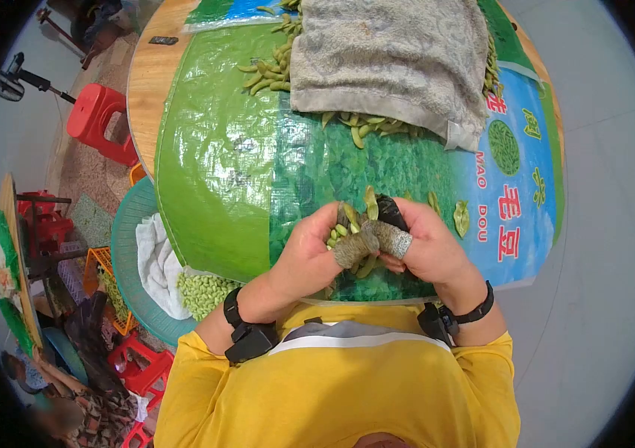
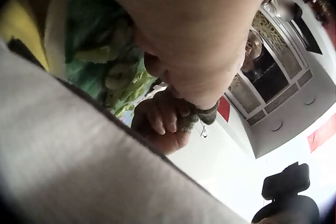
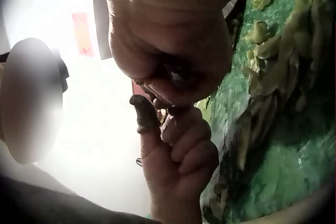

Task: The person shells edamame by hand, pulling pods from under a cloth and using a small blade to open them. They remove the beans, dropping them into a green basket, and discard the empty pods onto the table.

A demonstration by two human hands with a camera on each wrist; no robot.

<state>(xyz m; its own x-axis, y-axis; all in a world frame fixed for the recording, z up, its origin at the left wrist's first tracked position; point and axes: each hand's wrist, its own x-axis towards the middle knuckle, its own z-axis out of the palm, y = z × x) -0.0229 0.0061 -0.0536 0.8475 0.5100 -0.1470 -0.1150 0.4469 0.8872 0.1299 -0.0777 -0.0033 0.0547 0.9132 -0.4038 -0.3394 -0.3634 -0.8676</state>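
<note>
While both of my hands meet above the sheet's near edge, the grip is as follows. Left hand (image 1: 310, 243): fingers curled in, holding shelled green soybeans (image 1: 338, 233); thumb bent over, its tip in a frayed tan wrap (image 1: 356, 250). Right hand (image 1: 437, 246): clamped, thumb and forefinger pinching an edamame pod (image 1: 370, 201) that stands up between the two hands; thumb in a grey-tan wrap (image 1: 393, 240), forefinger in a black cover (image 1: 390, 211). Both hands close together; exact contact between them, I cannot tell.

Writing, all on the printed plastic sheet (image 1: 220, 149), right-hand end: "MAO DOU" (image 1: 482, 170) in pale capitals running sideways; "毛豆" (image 1: 508, 243) in large red characters edged white; a red character higher up, partly covered by the towel; two yellow-green characters (image 1: 532, 123) farther right, not surely legible to me; one round picture of beans (image 1: 504, 148).

Also held here: one grey patterned towel (image 1: 385, 52), lying over unshelled pods (image 1: 276, 71); one opened pod husk (image 1: 461, 219), right of my hands; one teal basin (image 1: 129, 261), low on my left, containing a white cloth (image 1: 157, 261) and loose shelled beans (image 1: 205, 293).
</note>
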